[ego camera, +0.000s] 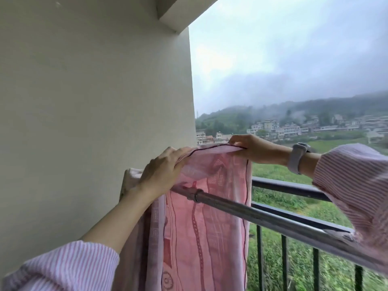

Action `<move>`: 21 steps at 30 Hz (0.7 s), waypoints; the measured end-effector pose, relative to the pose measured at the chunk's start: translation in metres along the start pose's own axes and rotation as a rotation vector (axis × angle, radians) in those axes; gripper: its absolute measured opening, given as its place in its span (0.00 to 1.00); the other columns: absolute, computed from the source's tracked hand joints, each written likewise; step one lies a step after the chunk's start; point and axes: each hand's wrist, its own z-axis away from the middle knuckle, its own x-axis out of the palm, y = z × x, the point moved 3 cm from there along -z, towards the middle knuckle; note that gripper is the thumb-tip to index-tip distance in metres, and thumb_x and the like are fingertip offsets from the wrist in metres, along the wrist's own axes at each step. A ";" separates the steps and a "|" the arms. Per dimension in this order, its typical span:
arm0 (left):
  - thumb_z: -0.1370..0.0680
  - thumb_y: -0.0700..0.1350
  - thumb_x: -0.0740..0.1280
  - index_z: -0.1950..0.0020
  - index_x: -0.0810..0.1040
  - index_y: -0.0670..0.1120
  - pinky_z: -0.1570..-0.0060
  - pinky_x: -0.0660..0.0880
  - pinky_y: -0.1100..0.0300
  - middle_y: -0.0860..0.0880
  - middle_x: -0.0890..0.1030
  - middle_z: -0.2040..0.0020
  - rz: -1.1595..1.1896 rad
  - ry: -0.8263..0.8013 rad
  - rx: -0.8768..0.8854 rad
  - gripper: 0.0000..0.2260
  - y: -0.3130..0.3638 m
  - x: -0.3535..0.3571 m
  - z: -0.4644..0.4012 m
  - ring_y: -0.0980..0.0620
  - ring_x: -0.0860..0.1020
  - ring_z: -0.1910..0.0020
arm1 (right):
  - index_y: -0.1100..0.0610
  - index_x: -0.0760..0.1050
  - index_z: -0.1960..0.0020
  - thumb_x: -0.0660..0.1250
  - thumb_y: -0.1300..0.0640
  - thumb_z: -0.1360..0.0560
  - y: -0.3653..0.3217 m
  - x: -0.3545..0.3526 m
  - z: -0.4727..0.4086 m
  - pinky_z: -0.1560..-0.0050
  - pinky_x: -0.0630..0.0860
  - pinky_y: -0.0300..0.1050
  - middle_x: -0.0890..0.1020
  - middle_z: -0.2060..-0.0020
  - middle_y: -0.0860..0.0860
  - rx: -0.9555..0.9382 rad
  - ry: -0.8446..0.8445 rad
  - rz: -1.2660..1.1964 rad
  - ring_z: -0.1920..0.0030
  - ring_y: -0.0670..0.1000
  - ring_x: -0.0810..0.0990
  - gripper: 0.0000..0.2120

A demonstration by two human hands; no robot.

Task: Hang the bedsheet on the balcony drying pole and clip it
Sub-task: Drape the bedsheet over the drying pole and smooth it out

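I held the one pink bedsheet by its top hem, my left hand and right hand both pinching it shut above the single steel pole. The pole ran left to right just below my left hand. No clips showed.

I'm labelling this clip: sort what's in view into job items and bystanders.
Job:
pink bedsheet
metal drying pole
left hand, gripping the sheet's top edge
right hand, pinching the same edge

Not part of it:
black balcony railing
wristwatch
wall

No clips in view.
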 end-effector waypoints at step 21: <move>0.28 0.37 0.70 0.53 0.81 0.39 0.55 0.79 0.48 0.42 0.84 0.59 0.051 0.316 0.107 0.06 0.214 -0.010 0.097 0.46 0.81 0.61 | 0.66 0.72 0.45 0.62 0.72 0.29 -0.001 -0.099 0.164 0.78 0.53 0.33 0.73 0.76 0.53 -0.433 0.016 0.649 0.76 0.50 0.66 0.13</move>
